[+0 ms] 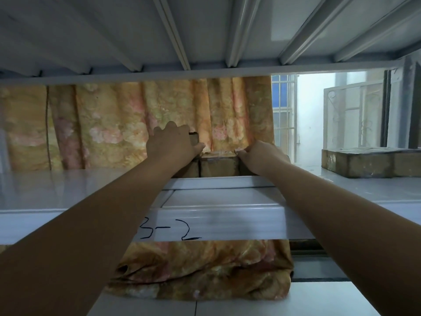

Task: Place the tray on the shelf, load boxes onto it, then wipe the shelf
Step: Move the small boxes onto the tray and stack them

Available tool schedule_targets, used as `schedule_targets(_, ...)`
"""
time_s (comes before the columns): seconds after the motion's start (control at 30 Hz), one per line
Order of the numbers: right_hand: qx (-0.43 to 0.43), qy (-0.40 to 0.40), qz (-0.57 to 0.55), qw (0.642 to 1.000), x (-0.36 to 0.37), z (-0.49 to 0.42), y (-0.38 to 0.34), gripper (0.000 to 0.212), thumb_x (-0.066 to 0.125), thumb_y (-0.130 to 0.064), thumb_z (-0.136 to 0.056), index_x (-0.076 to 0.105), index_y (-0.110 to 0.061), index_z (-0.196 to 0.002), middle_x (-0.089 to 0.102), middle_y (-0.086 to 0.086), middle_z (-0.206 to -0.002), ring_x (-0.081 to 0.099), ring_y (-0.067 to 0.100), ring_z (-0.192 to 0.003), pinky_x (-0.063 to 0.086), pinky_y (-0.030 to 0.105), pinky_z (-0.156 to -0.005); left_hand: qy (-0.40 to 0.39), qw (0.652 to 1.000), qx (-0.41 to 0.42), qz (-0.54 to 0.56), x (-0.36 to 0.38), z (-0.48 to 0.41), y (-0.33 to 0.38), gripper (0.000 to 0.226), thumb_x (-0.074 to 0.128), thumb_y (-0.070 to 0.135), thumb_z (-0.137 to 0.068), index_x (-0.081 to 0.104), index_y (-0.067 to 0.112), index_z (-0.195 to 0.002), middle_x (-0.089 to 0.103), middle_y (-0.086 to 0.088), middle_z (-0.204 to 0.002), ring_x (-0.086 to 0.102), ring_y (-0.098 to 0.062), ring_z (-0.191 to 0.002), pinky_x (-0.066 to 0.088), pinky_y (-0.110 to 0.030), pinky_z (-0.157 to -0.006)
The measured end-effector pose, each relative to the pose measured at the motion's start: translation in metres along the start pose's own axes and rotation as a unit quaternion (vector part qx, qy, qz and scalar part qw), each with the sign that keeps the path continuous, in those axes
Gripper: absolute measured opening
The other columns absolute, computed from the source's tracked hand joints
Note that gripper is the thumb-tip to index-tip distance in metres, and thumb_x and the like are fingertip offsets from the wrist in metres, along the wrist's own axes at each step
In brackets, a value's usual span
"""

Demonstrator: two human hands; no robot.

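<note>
A white tray (218, 182) lies on the grey metal shelf (68, 190), its near rim facing me. Small brown cardboard boxes (217, 165) stand in a row at the tray's far side. My left hand (170, 142) grips a box (194, 139) that sits higher than the row, thumb on its right side. My right hand (262, 156) rests with curled fingers on the right end of the row, touching a box's top edge. Both forearms reach over the tray's near rim and hide part of it.
A large flat cardboard box (369, 163) lies on the shelf at the right. A yellow flowered curtain (114, 126) hangs behind the shelf. The upper shelf's underside (205, 30) is close overhead. A label strip marked "3-2" (205, 224) runs along the shelf's front edge.
</note>
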State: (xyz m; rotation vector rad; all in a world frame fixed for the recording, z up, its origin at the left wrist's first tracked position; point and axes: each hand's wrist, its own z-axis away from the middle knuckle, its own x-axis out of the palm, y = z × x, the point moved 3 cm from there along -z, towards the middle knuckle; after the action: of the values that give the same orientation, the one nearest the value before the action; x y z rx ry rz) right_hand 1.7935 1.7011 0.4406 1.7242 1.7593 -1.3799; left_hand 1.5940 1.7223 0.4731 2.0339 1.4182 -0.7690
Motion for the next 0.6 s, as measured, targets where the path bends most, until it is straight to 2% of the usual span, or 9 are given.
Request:
schedule_targets(0.17, -0.006, 0.0, 0.004, 1.0, 0.0001, 0.0011, -0.0008, 0.038, 0.035, -0.046, -0.086, 0.057, -0.015, -0.085, 0.063, 0.014, -0.099, 0.055, 0.035, -0.101, 0.048, 0.046, -0.088, 0.005, 0.999, 0.018, 0.032, 0.0022, 0.0006, -0.0002, 0.054, 0.05, 0.051, -0.084, 0.049, 0.026, -0.131, 0.047, -0.008, -0.131, 0.043, -0.036, -0.119, 0.039, -0.037, -0.079)
schedule_targets(0.3, -0.007, 0.004, 0.01, 1.0, -0.0002, 0.0005, -0.001, 0.042, 0.035, -0.047, -0.085, 0.062, -0.016, -0.092, 0.062, 0.014, -0.102, 0.054, 0.035, -0.1, 0.048, 0.043, -0.086, 0.021, 0.999, 0.026, 0.027, 0.0045, 0.0018, -0.0019, 0.054, 0.049, 0.051, -0.084, 0.051, 0.024, -0.131, 0.05, -0.008, -0.129, 0.045, -0.039, -0.116, 0.041, -0.038, -0.083)
schedule_targets(0.47, -0.006, 0.013, 0.018, 1.0, -0.0008, 0.0001, -0.0007, 0.045, 0.037, -0.047, -0.087, 0.065, -0.015, -0.1, 0.062, 0.014, -0.105, 0.054, 0.034, -0.102, 0.045, 0.038, -0.081, 0.008, 0.999, 0.045, 0.01, 0.0046, 0.0006, -0.0026, 0.056, 0.046, 0.055, -0.084, 0.05, 0.022, -0.129, 0.051, -0.008, -0.129, 0.045, -0.038, -0.117, 0.042, -0.041, -0.087)
schedule_targets(0.6, -0.004, 0.02, 0.029, 0.999, -0.003, 0.0042, -0.0018, 0.042, 0.038, -0.046, -0.09, 0.064, -0.014, -0.099, 0.062, 0.014, -0.102, 0.05, 0.031, -0.091, 0.044, 0.039, -0.082, -0.025, 0.995, 0.067, -0.075, -0.0034, -0.0061, -0.0037, 0.066, 0.038, 0.069, -0.082, 0.053, 0.021, -0.125, 0.055, -0.009, -0.126, 0.043, -0.034, -0.123, 0.031, -0.051, -0.101)
